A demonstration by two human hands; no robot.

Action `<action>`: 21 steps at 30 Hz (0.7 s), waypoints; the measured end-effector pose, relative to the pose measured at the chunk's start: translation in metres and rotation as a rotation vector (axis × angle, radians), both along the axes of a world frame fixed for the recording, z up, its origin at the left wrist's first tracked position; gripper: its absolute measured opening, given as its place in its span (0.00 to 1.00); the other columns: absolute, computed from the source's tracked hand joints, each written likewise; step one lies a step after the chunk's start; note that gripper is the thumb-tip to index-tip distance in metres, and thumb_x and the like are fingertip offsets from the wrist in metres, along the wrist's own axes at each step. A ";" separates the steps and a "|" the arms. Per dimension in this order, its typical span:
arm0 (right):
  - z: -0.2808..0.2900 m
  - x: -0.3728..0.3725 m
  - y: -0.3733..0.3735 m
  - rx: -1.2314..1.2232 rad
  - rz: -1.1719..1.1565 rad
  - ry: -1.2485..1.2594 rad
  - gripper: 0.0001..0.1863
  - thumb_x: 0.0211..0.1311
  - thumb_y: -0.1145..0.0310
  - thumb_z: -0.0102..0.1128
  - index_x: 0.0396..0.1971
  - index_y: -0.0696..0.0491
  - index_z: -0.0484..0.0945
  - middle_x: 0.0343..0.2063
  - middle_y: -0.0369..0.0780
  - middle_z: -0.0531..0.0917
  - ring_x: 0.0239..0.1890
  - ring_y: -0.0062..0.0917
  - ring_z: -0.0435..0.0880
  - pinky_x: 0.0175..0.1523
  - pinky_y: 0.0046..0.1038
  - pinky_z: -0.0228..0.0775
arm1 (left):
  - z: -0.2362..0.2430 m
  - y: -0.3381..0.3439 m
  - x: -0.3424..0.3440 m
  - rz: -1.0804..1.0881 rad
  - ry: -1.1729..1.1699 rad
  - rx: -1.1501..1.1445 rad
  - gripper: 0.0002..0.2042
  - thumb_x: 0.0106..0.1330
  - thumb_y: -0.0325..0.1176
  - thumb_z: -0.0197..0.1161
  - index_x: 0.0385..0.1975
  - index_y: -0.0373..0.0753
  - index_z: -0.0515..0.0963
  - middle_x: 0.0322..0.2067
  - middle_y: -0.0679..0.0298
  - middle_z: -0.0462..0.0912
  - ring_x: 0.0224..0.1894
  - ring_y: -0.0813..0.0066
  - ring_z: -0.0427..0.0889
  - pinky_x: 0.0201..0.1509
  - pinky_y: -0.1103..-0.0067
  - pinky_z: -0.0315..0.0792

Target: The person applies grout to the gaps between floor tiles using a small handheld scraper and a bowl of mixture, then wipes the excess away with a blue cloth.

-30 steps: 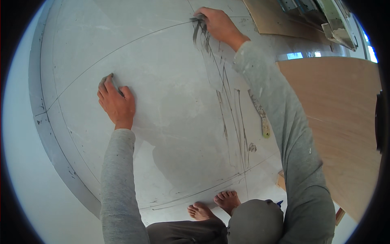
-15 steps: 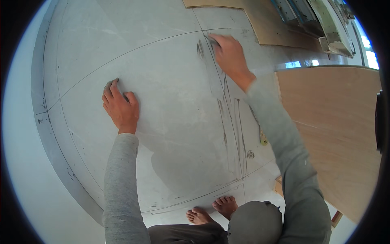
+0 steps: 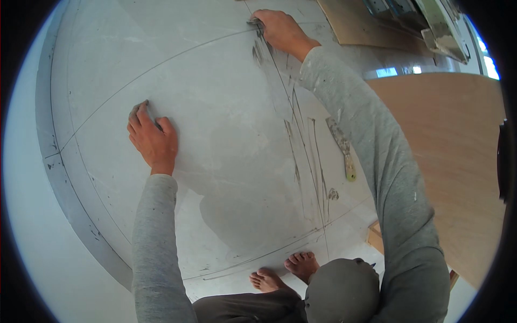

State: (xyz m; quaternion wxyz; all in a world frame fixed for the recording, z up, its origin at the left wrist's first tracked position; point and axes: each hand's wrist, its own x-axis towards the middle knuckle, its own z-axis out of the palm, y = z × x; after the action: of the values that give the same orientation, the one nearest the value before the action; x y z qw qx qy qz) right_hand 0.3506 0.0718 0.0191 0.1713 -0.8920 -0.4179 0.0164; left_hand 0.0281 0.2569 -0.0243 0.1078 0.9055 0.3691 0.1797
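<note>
Grey floor tiles [image 3: 231, 177], streaked with dark smears [image 3: 333, 194] along a joint [image 3: 278, 67]. Pinched narrow in the right hand [image 3: 281, 31], near the far crossing of joints: a small grey tool [image 3: 253, 22], mostly hidden by fingers. Under the left hand [image 3: 153, 137], bare tile; fingers curled, thumb apart, cannot tell whether holding something grey. Beside the right forearm [image 3: 371, 124], a dirty putty knife [image 3: 340, 145] lying flat; farther right, a wooden board [image 3: 441, 140].
</note>
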 end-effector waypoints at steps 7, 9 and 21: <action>0.003 -0.116 -0.114 0.029 0.293 0.009 0.23 0.59 0.85 0.53 0.53 0.54 0.82 0.51 0.44 0.85 0.54 0.41 0.82 0.61 0.39 0.72 | 0.000 0.007 -0.008 0.023 -0.001 0.024 0.23 0.66 0.31 0.54 0.63 0.41 0.71 0.65 0.58 0.70 0.68 0.55 0.67 0.70 0.61 0.62; 0.012 -0.166 -0.160 0.031 0.277 0.062 0.25 0.57 0.86 0.55 0.55 0.54 0.82 0.52 0.43 0.85 0.55 0.38 0.82 0.60 0.39 0.71 | 0.000 0.005 -0.008 0.012 0.017 0.027 0.23 0.66 0.32 0.54 0.63 0.40 0.71 0.65 0.57 0.71 0.67 0.55 0.68 0.70 0.61 0.63; 0.037 -0.278 -0.261 -0.089 0.084 0.443 0.28 0.55 0.87 0.53 0.57 0.51 0.81 0.52 0.44 0.85 0.57 0.39 0.81 0.61 0.42 0.71 | 0.001 0.001 -0.001 -0.002 0.030 0.082 0.24 0.68 0.33 0.52 0.64 0.37 0.71 0.64 0.54 0.72 0.66 0.52 0.69 0.69 0.60 0.64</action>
State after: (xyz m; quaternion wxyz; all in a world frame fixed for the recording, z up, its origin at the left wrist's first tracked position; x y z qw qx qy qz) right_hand 0.0730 -0.1891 0.0563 0.2186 -0.8553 -0.4056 0.2371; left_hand 0.0275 0.2577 -0.0236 0.0652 0.9120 0.3623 0.1810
